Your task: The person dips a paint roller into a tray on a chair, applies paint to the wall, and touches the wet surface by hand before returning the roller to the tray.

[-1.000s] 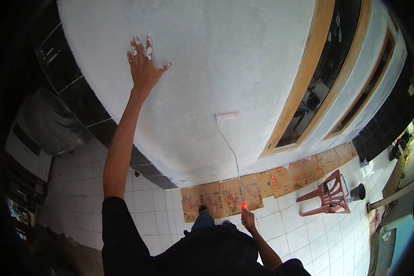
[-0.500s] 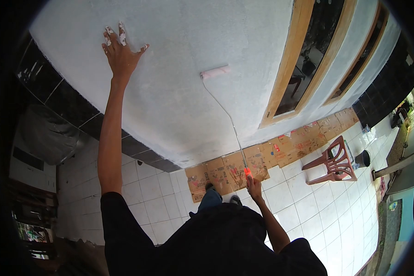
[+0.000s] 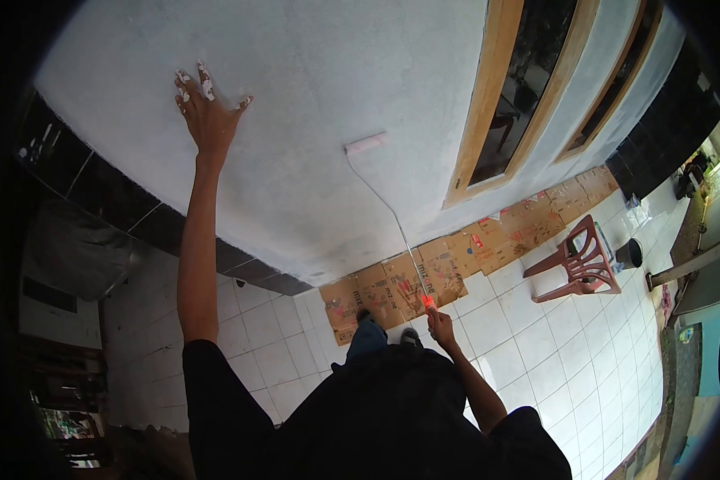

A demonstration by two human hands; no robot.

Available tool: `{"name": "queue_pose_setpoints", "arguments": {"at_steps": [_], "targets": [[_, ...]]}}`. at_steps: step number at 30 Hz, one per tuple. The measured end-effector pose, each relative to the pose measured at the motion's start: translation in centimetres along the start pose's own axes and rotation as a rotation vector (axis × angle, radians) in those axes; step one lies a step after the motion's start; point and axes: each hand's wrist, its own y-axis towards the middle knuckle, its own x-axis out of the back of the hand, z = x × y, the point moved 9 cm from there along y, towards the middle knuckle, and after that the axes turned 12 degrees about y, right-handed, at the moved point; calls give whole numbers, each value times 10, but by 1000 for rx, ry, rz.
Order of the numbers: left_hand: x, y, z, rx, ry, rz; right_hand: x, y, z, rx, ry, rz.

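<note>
My left hand point(image 3: 208, 118) is spread against the pale wall point(image 3: 296, 80), its fingertips smeared with white paint. Lower right, my right hand point(image 3: 441, 328) is closed round the orange-red handle of a paint roller point(image 3: 366, 143). The roller's long thin metal rod runs up from the handle to a pale pinkish sleeve, which lies against the wall to the right of my left hand. Patches of grey and whiter paint show across the wall.
Flattened cardboard point(image 3: 392, 294) covers the floor along the wall's foot, partly under my feet. A reddish-brown plastic chair point(image 3: 578, 264) and a dark bucket point(image 3: 630, 254) stand on white tiles at right. Wood-framed windows point(image 3: 464, 164) break the wall. Black tiles point(image 3: 104, 172) edge it at left.
The roller sleeve has moved slightly down the wall. My right hand still holds its handle, and my left hand stays spread on the wall while the view shifts a little.
</note>
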Motion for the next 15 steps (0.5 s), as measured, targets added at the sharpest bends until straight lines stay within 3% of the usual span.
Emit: {"name": "queue_pose_setpoints", "arguments": {"at_steps": [2,8,12,15], "targets": [[-1,-1,-1,2,1,9,12,-8,-37,-81,6,-4],[-6,-2,2,-1,38,40,22,-23,-49,-244,-7,-44],[-6,0,2,20,42,74,14,-11,-25,-157,4,-35],[-6,0,2,14,29,59,0,0,35,50,8,-66]]}}
